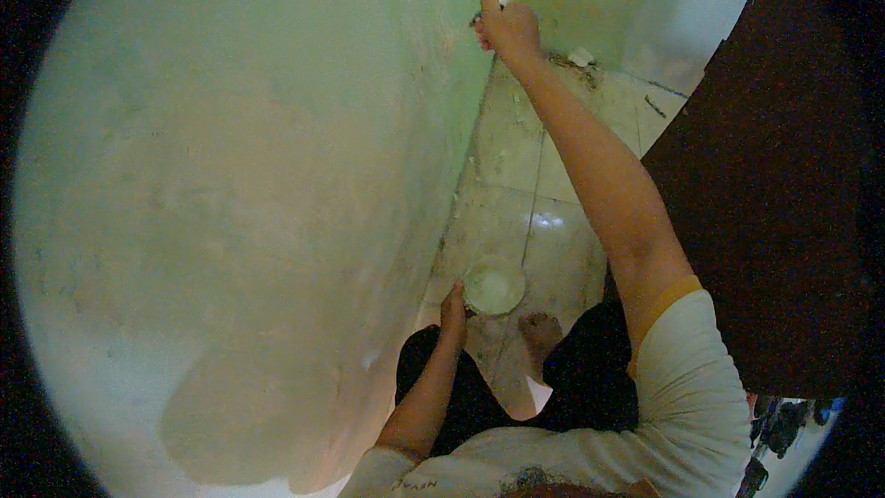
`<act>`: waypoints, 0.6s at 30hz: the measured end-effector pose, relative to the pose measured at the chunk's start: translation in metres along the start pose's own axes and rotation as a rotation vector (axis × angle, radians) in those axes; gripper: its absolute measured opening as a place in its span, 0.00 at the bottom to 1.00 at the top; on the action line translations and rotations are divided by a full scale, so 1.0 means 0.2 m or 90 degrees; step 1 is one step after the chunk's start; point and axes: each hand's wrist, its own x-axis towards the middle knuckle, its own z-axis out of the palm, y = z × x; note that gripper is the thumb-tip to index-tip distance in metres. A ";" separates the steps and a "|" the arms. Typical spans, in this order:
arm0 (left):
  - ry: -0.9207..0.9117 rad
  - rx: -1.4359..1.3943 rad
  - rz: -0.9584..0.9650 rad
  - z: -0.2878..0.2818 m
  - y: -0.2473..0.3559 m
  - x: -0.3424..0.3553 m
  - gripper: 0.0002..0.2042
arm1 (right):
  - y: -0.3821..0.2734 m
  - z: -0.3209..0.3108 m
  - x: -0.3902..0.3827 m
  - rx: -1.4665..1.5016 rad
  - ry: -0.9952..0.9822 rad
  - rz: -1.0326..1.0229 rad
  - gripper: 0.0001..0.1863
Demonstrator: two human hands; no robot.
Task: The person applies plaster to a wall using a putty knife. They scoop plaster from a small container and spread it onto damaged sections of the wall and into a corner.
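Observation:
My right arm reaches far forward, and my right hand [513, 29] is closed close to the green wall [406, 129] near the corner. A white end shows above its fist and a dark bit on its wall side; the rest of that small tool is hidden by my fingers. Down by my knees, my left hand [453, 318] grips the rim of a round pale bowl [495, 285], its thumb at the edge. Something whitish lies inside the bowl, but I cannot make out what. Rough, patchy marks cover the wall beside my right hand.
Pale crumbs lie on the tiled floor [572, 161] along the wall's foot. A white chunk [581, 57] and dark debris sit in the far corner. At the right stands a large dark brown panel [774, 203]. My bare foot [540, 332] is just behind the bowl.

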 end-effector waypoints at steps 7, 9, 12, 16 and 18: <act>-0.010 -0.016 0.018 -0.06 -0.02 0.03 0.31 | -0.34 -0.18 0.06 0.206 0.016 0.062 0.22; -0.018 -0.035 0.015 -0.06 -0.05 0.06 0.31 | -0.26 -0.22 0.16 0.158 0.016 0.024 0.24; -0.003 -0.024 0.013 -0.04 -0.04 0.03 0.31 | -0.11 -0.20 0.14 0.100 0.064 -0.007 0.21; 0.022 -0.012 0.010 -0.04 -0.02 0.00 0.30 | 0.03 -0.06 0.06 -0.037 0.099 -0.092 0.19; 0.023 -0.017 0.010 -0.05 -0.02 0.00 0.30 | 0.02 -0.01 0.02 -0.023 0.022 0.017 0.18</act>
